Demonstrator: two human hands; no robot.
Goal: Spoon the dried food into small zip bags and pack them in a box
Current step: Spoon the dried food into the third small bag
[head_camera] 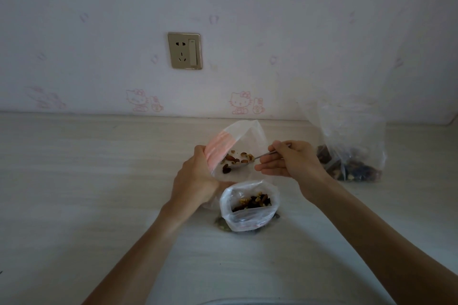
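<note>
Left hand (195, 176) grips the zip bag (238, 148) at its red strip, fingers curled round the rim. Mouth is held up and tilted toward the right, which I read as keeping it spread so the spoon can enter without snagging the film.

Right hand (290, 158) pinches the spoon (260, 156) handle between thumb and fingers; lower fingers lie straight underneath, looks like a steadying rest. Handle is near level, bowl is inside the bag mouth, so the load stays on until it's tipped.

Dried food (238, 160): a small scatter of brown and dark pieces shows through the film around the spoon bowl. Can't tell which pieces are on the spoon and which already lie in the bag.

Source bag (247, 208) stands on the tabletop (86, 168) just in front of the zip bag, rim rolled down and mouth open upward. Probably set that close to keep spoon travel short and spills over plastic. Mix inside is well below the rim.

Second bag (352, 151) of dark food sits well apart at right by the wall, top loose. Not in play now.

Judgement: mid-fill, zip bag holds very little. No box in view. Risk: thin film may fold over the spoon if the left grip slackens.

Wall socket (184, 50) above, irrelevant.
</note>
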